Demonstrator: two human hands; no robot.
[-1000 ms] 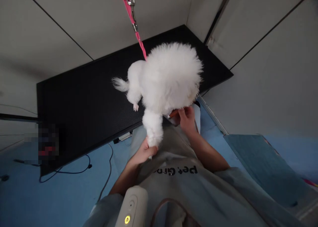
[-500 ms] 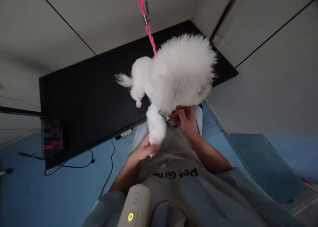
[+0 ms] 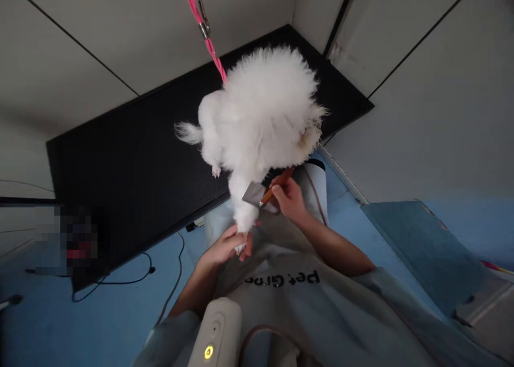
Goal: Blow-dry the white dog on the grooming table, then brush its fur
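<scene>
- Grip of left hand [image 3: 225, 245] loose, fingers partly curled about the paw [image 3: 240, 247], seemingly to steady the outstretched leg [image 3: 240, 188] over table's near edge.
- Right hand [image 3: 289, 197] closed around handle of brush [image 3: 252, 193]; flat head tilted against leg, probably to meet the coat.
- White dog [image 3: 267, 105] beyond, on black table [image 3: 132, 153].
- Pink lead [image 3: 213, 58] rises far-left from dog, presumably limiting movement.

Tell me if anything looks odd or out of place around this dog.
The brush in the right hand looks normal, but a dark cable trails untidily beside the black table, and a pixelated patch at left hides what's there.
</scene>
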